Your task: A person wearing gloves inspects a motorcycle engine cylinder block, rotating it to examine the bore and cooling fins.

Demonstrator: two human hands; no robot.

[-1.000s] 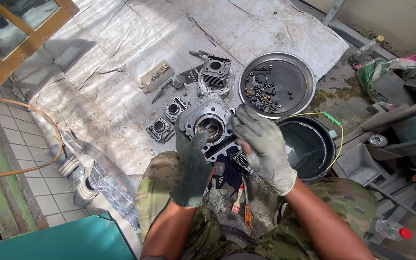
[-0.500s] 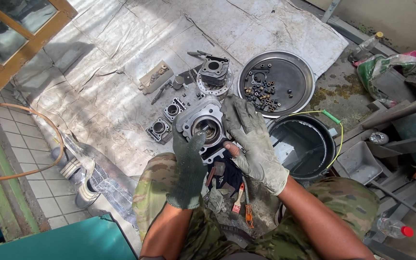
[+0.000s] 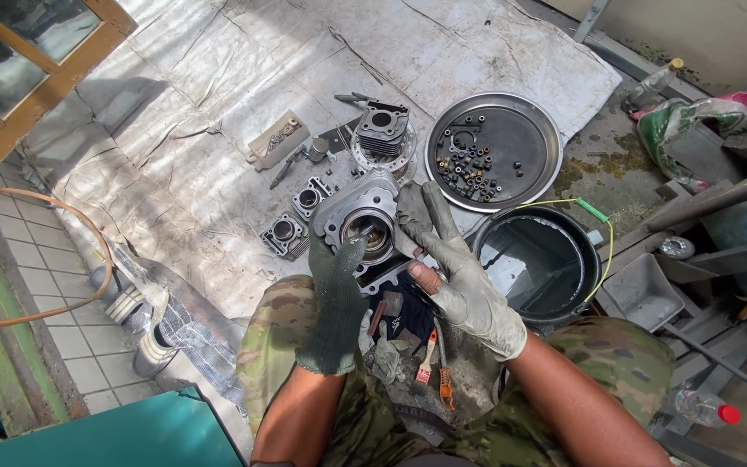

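The engine case [image 3: 360, 216] sits on the tarp [image 3: 218, 147], just in front of the person's knees, its round bore facing up. The left hand [image 3: 335, 307], in a dark glove, reaches over the near edge of the case with its fingers together and the fingertips at the rim of the bore; it closes on nothing that can be seen. The right hand [image 3: 456, 268], in a grey glove, is spread wide, fingers fanned along the right side of the case, gripping nothing.

Space round the case is tight. Two small cylinders [image 3: 296, 218] lie just to its left, a finned cylinder [image 3: 382, 134] beyond it, and a round tray [image 3: 525, 130] of small parts near its far right. A black bucket [image 3: 577, 259] stands just right of the right hand. Brushes [image 3: 434, 363] lie between the knees. The open room is to the left and far side, where the tarp runs bare to a tiled floor [image 3: 54, 294] and a hose [image 3: 88, 251].
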